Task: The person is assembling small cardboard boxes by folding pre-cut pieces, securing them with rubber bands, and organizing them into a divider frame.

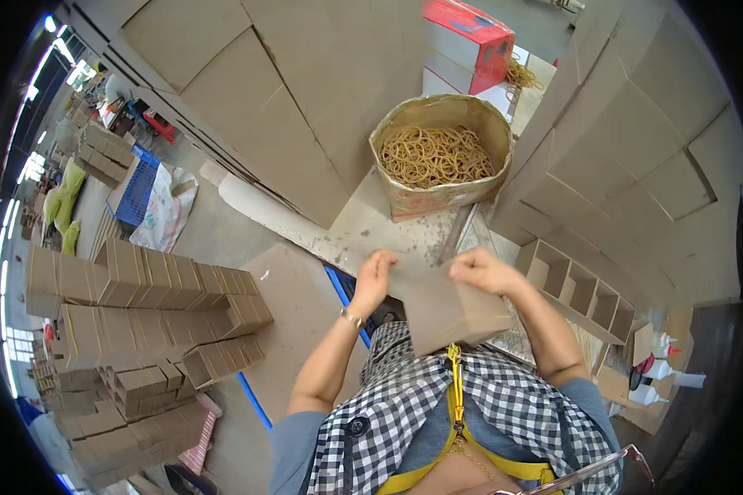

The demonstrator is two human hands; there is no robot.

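Observation:
I hold a small brown cardboard box (450,318) in front of my chest, over the near edge of the worktable (363,223). My left hand (376,272) grips its upper left edge, fingers curled over the top flap. My right hand (483,271) clasps the upper right corner. Just beyond the hands stands a round cardboard tub (442,194) filled with tan rubber bands (433,155).
Large flat cardboard sheets (289,91) cover the table at left and right. Stacks of folded small boxes (140,330) pile on the floor at left. A divided cardboard tray (582,293) and white glue bottles (660,371) sit at right. A red box (470,41) lies behind the tub.

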